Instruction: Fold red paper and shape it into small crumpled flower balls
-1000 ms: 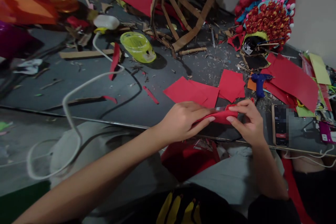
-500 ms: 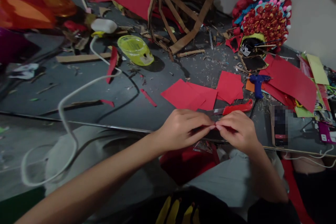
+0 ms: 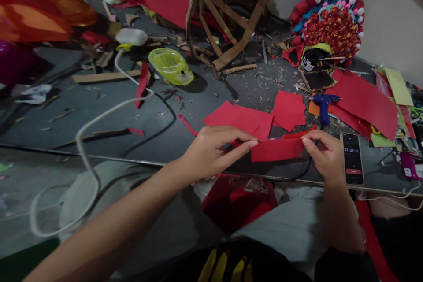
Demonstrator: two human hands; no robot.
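One red paper (image 3: 276, 150) held, several squares (image 3: 288, 111) flat

By its upper ends the paper is pinched between closed fingertips of the left hand (image 3: 218, 150) and right hand (image 3: 325, 155), above the table's (image 3: 158, 139) front edge. One fold seems done; in the squares none is seen.

A: Left forearm (image 3: 109, 224), as I see it from here: bare, set on a long diagonal. Wrist (image 3: 181, 171)?

B: Nearly straight. Left hand (image 3: 209, 152) level, back uppermost, thumb (image 3: 243, 149) and index tips brought together in a pinch, aimed at the right hand (image 3: 325, 155).

A: Right forearm (image 3: 343, 218) I note as steeper, bare too, elbow bent.

B: Agreed. Right hand turned inward; fingers (image 3: 322, 138) curled, tips pressed to the thumb. Second pinch.

A: Spacing?

B: Hands apart, about level, thumbs facing each other.
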